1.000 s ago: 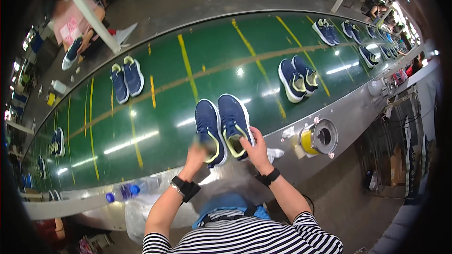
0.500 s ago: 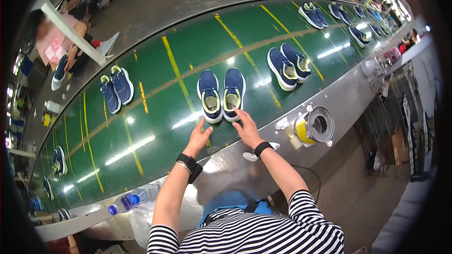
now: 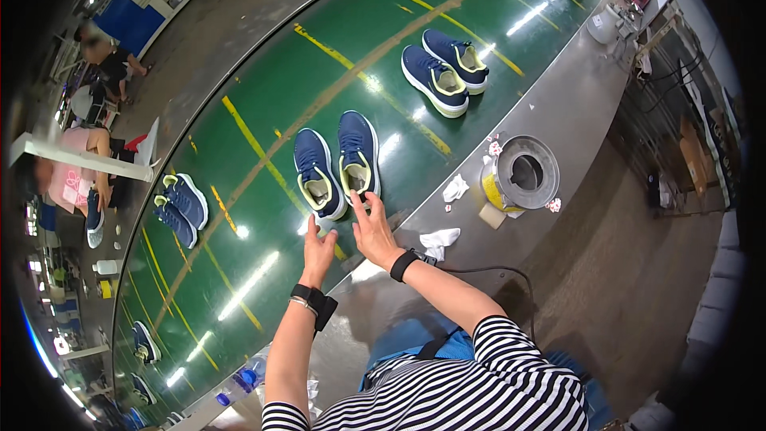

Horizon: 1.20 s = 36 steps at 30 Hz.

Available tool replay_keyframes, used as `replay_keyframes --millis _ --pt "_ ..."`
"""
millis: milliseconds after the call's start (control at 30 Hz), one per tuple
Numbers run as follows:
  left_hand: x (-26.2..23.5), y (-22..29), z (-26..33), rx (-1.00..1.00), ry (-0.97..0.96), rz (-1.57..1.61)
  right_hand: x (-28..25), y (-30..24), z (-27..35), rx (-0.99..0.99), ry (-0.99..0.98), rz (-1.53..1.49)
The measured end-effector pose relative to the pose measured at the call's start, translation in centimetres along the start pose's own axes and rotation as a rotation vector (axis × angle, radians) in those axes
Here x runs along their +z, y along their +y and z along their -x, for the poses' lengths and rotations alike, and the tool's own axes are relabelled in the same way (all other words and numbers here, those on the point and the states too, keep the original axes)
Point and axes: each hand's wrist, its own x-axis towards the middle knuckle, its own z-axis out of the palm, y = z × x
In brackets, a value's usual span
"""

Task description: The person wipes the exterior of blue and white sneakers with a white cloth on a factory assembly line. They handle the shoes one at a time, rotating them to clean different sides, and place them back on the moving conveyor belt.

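I've got a pair of navy shoes (image 3: 337,164) w/ yellow-green lining sitting on the green belt (image 3: 263,120), toes pointing away from me, heels toward me, side by side and nearly touching. Judging by the look: light, soft knit uppers that'll give under a pinch, firmer rubbery soles, not fragile, not slippery. Best hold is prob. the heel collar or across the sole from the heel end; squeezing the toe box would just dent it.

My right hand (image 3: 372,231) is open, fingers spread, tips at the heel of the right shoe, touching or just short of it, can't tell which. My left hand (image 3: 318,249) is open too, empty, fingers loosely together, just behind the left shoe's heel and apart from it. Both hands hold nothing.

Another pair (image 3: 444,70) lies further along the belt to the right, well apart. A tape roll (image 3: 520,175) and white scraps (image 3: 440,238) sit on the grey ledge (image 3: 558,104) near my right wrist.
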Motion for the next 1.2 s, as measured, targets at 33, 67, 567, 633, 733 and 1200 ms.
replay_keyframes --millis 33,67,567,633,733,1200 --pt "0.4 -0.1 0.1 -0.010 0.000 0.012 -0.4 -0.1 0.3 0.003 0.008 -0.011" --pt "0.6 -0.4 0.8 -0.038 -0.010 0.034 -0.7 -0.2 0.7 0.006 0.017 -0.022" --pt "3.1 -0.4 5.9 0.242 -0.246 -0.145 -10.5 -3.6 17.3 0.243 -0.044 -0.234" --pt "2.9 1.5 5.2 0.361 -0.130 -0.260 -11.1 -3.8 19.7 0.277 0.002 -0.270" --pt "3.2 4.7 2.9 0.598 0.008 -0.344 -12.3 -3.2 20.9 0.349 0.000 -0.311" --pt "10.0 11.4 -6.6 0.466 0.080 -0.388 -21.0 8.2 10.4 0.421 0.181 -0.180"
